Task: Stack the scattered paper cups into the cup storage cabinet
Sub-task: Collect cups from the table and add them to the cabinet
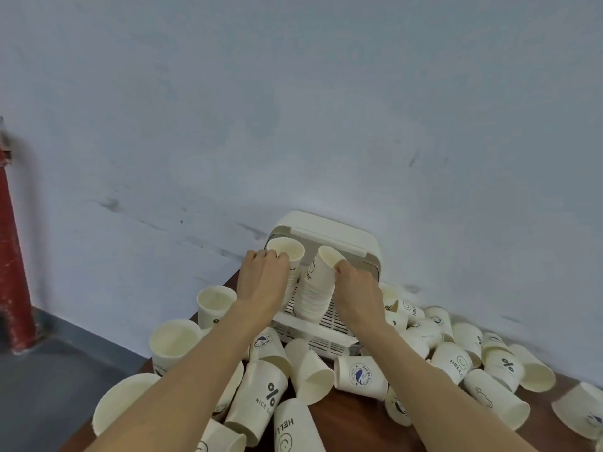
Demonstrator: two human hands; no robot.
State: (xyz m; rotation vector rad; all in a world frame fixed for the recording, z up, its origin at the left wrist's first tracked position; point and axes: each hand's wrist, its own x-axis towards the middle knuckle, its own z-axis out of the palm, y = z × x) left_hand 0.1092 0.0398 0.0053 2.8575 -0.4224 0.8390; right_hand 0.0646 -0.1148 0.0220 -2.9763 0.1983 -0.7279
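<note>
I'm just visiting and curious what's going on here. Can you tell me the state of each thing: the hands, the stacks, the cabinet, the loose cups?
Left hand: grips left cup stack at its top.
Right hand: pinches rim of right cup stack, which is tilted.
Cup storage cabinet: lid open, stacks on its slatted tray.
Loose cups: scattered, mostly on their sides, on the table.

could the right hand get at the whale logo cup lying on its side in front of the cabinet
Probably yes, once free: the whale cup lies uncovered on top of the pile, just left of the right forearm. But the right hand is gripping a cup stack in the cabinet.
</note>
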